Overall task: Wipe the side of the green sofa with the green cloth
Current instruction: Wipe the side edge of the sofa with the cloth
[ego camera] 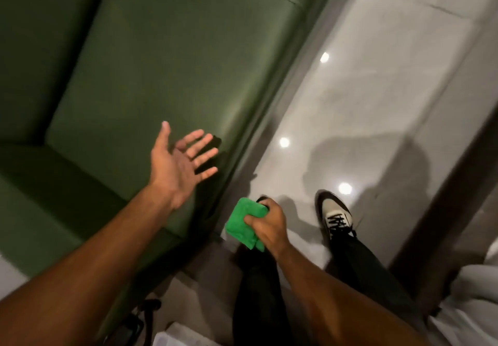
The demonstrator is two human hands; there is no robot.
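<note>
A person stands beside a green sofa [161, 71], looking down at both bare arms. The right hand [266, 224] is closed in a fist around a folded green cloth [242, 223], its fingers clamped on the cloth, which hangs above the pale glossy floor [377, 89] just beside the sofa's edge and touches no part of the sofa. The left hand [177, 162] hovers over the seat with fingers spread apart and palm open, holding nothing. The likely trouble from here: the cloth is bunched tightly, so only a small patch may meet the sofa's side and leave strips unwiped — and the shiny floor could be slippery if the person leans down. The side panel to be wiped is barely visible, seen almost edge-on as a dark band between seat and floor. One shoe [335, 217] shows clearly; the other foot is mostly hidden behind the cloth and fist. Dark objects at the bottom edge are cut off and blurred — unidentifiable.
</note>
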